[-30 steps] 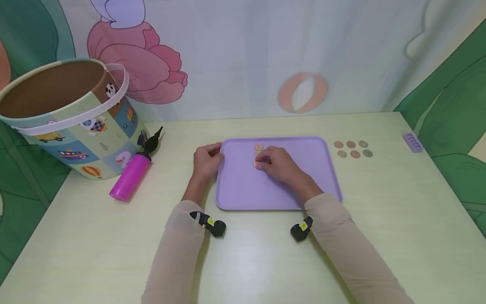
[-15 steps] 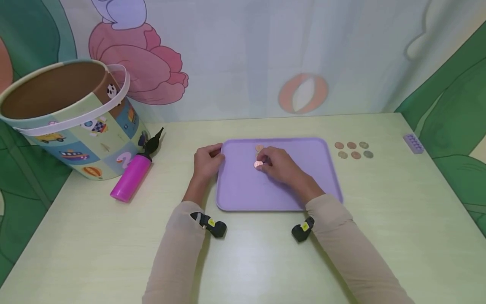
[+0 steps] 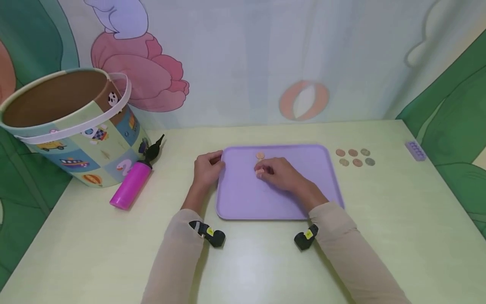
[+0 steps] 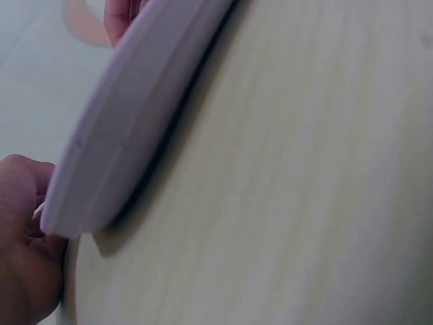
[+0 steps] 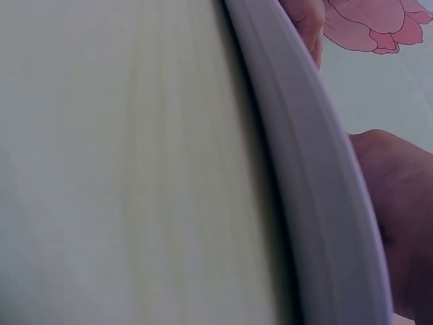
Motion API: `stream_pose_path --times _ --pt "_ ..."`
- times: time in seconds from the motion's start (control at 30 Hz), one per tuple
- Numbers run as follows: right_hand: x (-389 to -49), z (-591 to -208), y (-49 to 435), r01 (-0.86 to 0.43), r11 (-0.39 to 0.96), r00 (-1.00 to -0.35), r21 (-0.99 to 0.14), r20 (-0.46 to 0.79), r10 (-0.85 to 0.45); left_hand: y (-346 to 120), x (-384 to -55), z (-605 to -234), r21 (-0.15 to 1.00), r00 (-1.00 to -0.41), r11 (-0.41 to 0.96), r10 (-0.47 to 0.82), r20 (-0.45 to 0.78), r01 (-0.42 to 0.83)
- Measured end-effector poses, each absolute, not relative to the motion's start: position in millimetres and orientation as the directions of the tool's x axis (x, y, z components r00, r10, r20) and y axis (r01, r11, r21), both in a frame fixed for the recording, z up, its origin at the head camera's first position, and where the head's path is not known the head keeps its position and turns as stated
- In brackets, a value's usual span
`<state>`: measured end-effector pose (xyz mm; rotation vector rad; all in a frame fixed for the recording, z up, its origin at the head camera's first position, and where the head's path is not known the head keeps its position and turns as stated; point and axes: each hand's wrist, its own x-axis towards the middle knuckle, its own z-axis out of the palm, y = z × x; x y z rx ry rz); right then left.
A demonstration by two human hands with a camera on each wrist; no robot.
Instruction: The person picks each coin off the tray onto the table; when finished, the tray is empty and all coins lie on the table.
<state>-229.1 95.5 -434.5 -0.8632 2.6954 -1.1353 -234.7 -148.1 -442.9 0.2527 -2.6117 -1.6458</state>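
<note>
My right hand (image 3: 282, 174) is over the left half of the lilac tray (image 3: 243, 202), pinching a copper coin (image 3: 259, 171) between thumb and fingers. Just beyond those fingertips, another copper coin (image 3: 260, 155) lies on the tray, with a further coin beside it mostly hidden by the hand. At the tray's far left corner, my left hand (image 3: 206, 169) grips the rim. The left wrist view shows this hand (image 4: 30, 250) with its fingers at the tray corner (image 4: 101, 162). In the right wrist view the tray's side wall (image 5: 318, 169) hides the fingertips and coins.
Several copper and silver coins (image 3: 357, 162) lie in two rows right of the tray. A purple studded block (image 3: 415, 150) sits at the table's right edge. On the left, a magenta pump (image 3: 130, 185) with a black nozzle lies against a large patterned bucket (image 3: 87, 143).
The pinched coin has tilted in the right fingers, its face catching light half a second ago. The left hand stays at the tray corner. The head view has tipped slightly upward.
</note>
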Motion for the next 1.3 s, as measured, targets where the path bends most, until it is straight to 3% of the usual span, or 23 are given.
stream_pose_path --times 0.3,0.9,1.3 --pt "-232 -432 97 -0.402 0.607 -0.856 -0.685 0.046 -0.515 -147 -235 -440 0.901 -0.988 0.423 -0.152 -0.031 -0.094" --pt "-229 -428 106 -0.287 0.544 -0.921 -0.788 0.071 -0.383 -149 -235 -443 0.896 -0.984 0.433 -0.175 -0.021 -0.096" --pt "-225 -419 143 -0.208 0.520 -0.958 -0.828 0.066 -0.278 -147 -231 -447 0.902 -0.985 0.421 -0.169 -0.029 -0.099"
